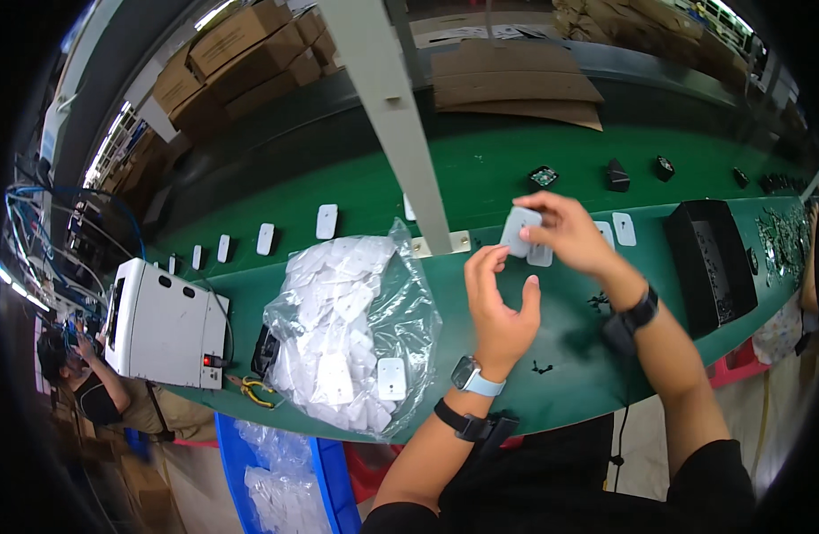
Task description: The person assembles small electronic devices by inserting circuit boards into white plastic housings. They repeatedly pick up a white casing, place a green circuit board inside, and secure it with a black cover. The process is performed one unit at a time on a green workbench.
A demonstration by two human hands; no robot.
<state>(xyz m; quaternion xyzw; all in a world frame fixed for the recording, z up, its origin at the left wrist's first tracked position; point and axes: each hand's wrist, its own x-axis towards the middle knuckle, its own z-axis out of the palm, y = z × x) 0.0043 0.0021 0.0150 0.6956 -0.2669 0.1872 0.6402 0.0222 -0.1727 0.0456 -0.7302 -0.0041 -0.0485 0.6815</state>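
My right hand (pixel 576 233) pinches a white rounded-rectangular plastic cover (pixel 518 228) between thumb and fingers, raised over the green bench. Just left of it and nearer to me is my left hand (pixel 503 316), its thumb spread from its bent fingers. The left fingertips come close to the cover's lower edge; whether they touch it I cannot tell. Beneath the held cover a similar white piece (pixel 540 256) shows in part. More white covers (pixel 624 229) lie to the right. Small black parts (pixel 542 367) are scattered on the bench (pixel 565 396) near both hands.
A clear bag of white covers (pixel 338 294) lies left, beside pliers (pixel 252 390) and a white machine (pixel 165 320). A metal post (pixel 396 116) rises ahead. Covers and black housings (pixel 617 175) line the far green strip. A black bin (pixel 714 267) and circuit boards (pixel 781 245) sit right.
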